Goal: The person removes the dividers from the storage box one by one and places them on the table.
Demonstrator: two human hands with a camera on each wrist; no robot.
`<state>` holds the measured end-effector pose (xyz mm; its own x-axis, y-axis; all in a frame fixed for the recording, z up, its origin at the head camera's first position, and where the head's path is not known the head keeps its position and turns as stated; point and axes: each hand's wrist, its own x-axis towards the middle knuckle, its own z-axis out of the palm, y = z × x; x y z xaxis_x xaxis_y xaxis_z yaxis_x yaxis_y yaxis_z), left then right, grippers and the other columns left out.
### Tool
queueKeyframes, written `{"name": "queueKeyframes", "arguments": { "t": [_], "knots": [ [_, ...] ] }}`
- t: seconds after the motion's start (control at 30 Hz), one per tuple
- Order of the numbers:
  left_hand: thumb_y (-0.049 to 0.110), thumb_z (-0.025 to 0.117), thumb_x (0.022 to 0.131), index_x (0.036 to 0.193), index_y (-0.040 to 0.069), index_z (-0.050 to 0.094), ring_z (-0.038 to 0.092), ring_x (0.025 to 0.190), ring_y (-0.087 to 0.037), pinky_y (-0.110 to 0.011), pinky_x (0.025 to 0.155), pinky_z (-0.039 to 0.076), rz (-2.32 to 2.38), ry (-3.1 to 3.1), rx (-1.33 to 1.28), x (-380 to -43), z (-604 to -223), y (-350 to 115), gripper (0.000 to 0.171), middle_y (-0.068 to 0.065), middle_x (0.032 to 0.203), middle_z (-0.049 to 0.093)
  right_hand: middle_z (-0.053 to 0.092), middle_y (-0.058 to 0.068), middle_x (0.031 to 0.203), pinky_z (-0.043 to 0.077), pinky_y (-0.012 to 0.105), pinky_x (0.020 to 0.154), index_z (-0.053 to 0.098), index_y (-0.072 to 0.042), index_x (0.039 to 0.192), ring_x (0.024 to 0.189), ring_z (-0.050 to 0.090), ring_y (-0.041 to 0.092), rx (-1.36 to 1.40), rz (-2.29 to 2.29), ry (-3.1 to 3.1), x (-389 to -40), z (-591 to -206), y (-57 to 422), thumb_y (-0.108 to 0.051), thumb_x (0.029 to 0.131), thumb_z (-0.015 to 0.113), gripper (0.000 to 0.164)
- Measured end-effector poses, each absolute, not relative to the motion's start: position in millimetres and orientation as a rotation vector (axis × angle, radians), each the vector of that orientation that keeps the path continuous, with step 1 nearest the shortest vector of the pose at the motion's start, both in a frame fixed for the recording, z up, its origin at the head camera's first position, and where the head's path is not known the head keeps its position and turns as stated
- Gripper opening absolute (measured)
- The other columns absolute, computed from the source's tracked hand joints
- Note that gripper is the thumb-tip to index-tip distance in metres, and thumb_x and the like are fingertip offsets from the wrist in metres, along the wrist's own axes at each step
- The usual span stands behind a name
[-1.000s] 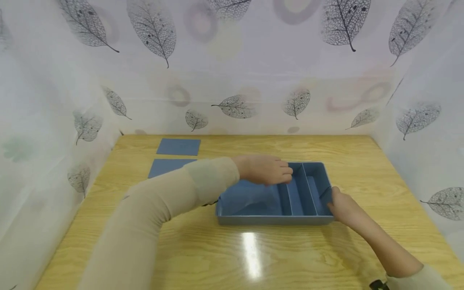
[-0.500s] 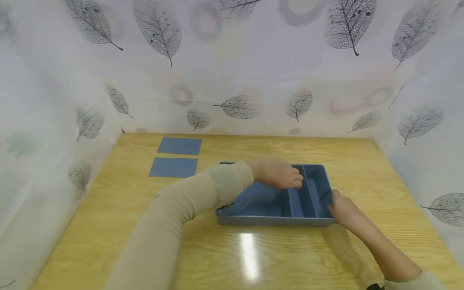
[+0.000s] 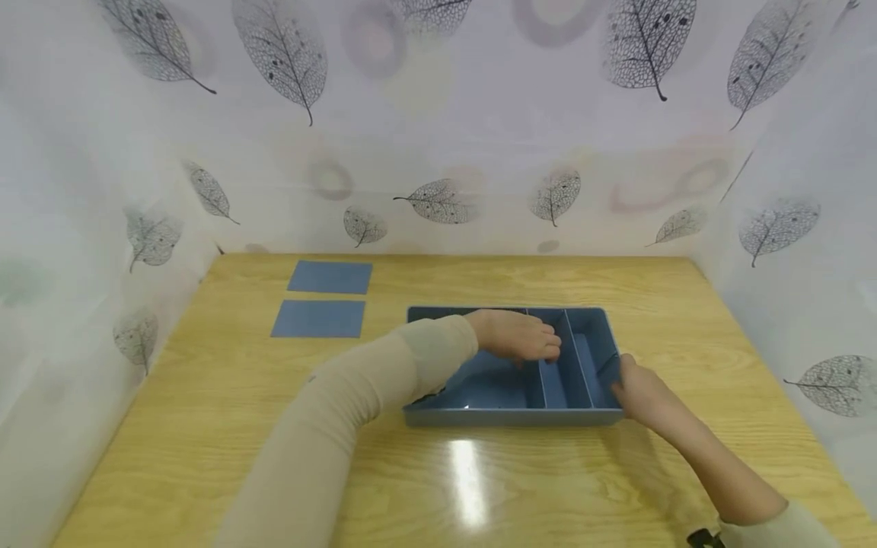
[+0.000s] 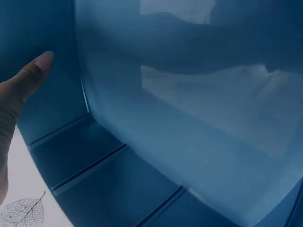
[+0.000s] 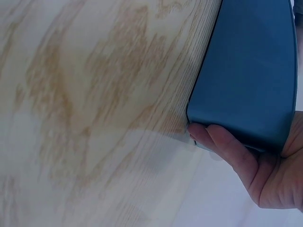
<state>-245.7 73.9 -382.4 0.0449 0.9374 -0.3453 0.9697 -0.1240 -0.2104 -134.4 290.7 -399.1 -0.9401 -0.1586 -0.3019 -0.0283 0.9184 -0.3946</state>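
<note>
A blue rectangular box lies on the wooden table, with upright dividers across its right part. My left hand reaches into it from the left and pinches the left divider near its top. In the left wrist view the thumb lies along that divider's face; the fingers behind it are hidden. A second divider stands further right. My right hand grips the box's right end; in the right wrist view its fingers curl along the outer wall.
Two flat blue panels lie on the table's left, a farther panel and a nearer panel. Thin grooves line the box's inner wall. A leaf-printed curtain encloses the table at the back and sides.
My left hand has moved a little right and down to the left divider. The right hand keeps its hold on the box's end. The view shifts slightly.
</note>
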Motion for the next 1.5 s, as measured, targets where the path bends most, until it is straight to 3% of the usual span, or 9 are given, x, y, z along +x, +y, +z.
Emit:
{"name": "queueKeyframes", "arguments": {
  "t": [0.2, 0.33, 0.47, 0.8, 1.07, 1.5],
  "knots": [
    [0.024, 0.059, 0.094, 0.127, 0.009, 0.048, 0.050, 0.107, -0.016, -0.029, 0.091, 0.043, -0.633, 2.007, 2.279, -243.8, -392.8, 76.5, 0.038, -0.003, 0.126, 0.052, 0.051, 0.015, 0.067, 0.044, 0.035, 0.051, 0.034, 0.018, 0.100, 0.057, 0.053, 0.022, -0.117, -0.552, 2.734, -135.2, -399.2, 290.8, 0.000, 0.091, 0.046, 0.023],
    [0.016, 0.042, 0.101, 0.128, 0.009, 0.048, 0.049, 0.105, -0.017, -0.029, 0.090, 0.042, -0.673, 2.006, 2.286, -242.8, -396.2, 77.6, 0.028, -0.003, 0.127, 0.052, 0.050, 0.014, 0.066, 0.043, 0.035, 0.050, 0.035, 0.017, 0.098, 0.057, 0.051, 0.023, -0.133, -0.540, 2.755, -135.6, -399.5, 291.4, 0.000, 0.090, 0.047, 0.022],
    [0.012, 0.030, 0.104, 0.127, 0.009, 0.049, 0.049, 0.103, -0.016, -0.029, 0.088, 0.042, -0.677, 2.025, 2.303, -242.5, -398.0, 77.6, 0.030, -0.002, 0.126, 0.053, 0.049, 0.013, 0.065, 0.042, 0.035, 0.050, 0.035, 0.015, 0.096, 0.056, 0.050, 0.022, -0.138, -0.539, 2.765, -135.0, -399.6, 292.3, 0.001, 0.090, 0.048, 0.020],
    [0.010, 0.035, 0.102, 0.128, 0.010, 0.052, 0.052, 0.107, -0.014, -0.027, 0.091, 0.043, -0.710, 2.030, 2.351, -242.2, -400.7, 75.9, 0.030, -0.001, 0.127, 0.056, 0.050, 0.014, 0.067, 0.042, 0.034, 0.050, 0.035, 0.015, 0.096, 0.058, 0.050, 0.022, -0.125, -0.558, 2.751, -133.2, -399.6, 292.3, 0.000, 0.090, 0.047, 0.019],
    [0.008, 0.033, 0.102, 0.119, 0.009, 0.055, 0.051, 0.095, -0.015, -0.027, 0.082, 0.042, -0.658, 2.041, 2.396, -244.1, -402.1, 76.8, 0.028, -0.001, 0.116, 0.059, 0.051, 0.016, 0.068, 0.044, 0.035, 0.051, 0.034, 0.017, 0.100, 0.058, 0.052, 0.022, -0.101, -0.559, 2.728, -134.9, -399.4, 293.6, 0.000, 0.091, 0.046, 0.023],
    [0.008, 0.032, 0.103, 0.117, 0.010, 0.055, 0.049, 0.093, -0.014, -0.026, 0.078, 0.041, -0.711, 2.029, 2.395, -245.3, -396.0, 73.9, 0.027, 0.000, 0.115, 0.058, 0.049, 0.013, 0.067, 0.045, 0.033, 0.050, 0.034, 0.016, 0.100, 0.057, 0.054, 0.020, -0.113, -0.570, 2.689, -135.7, -398.0, 292.1, 0.000, 0.093, 0.042, 0.020]
  ]
}}
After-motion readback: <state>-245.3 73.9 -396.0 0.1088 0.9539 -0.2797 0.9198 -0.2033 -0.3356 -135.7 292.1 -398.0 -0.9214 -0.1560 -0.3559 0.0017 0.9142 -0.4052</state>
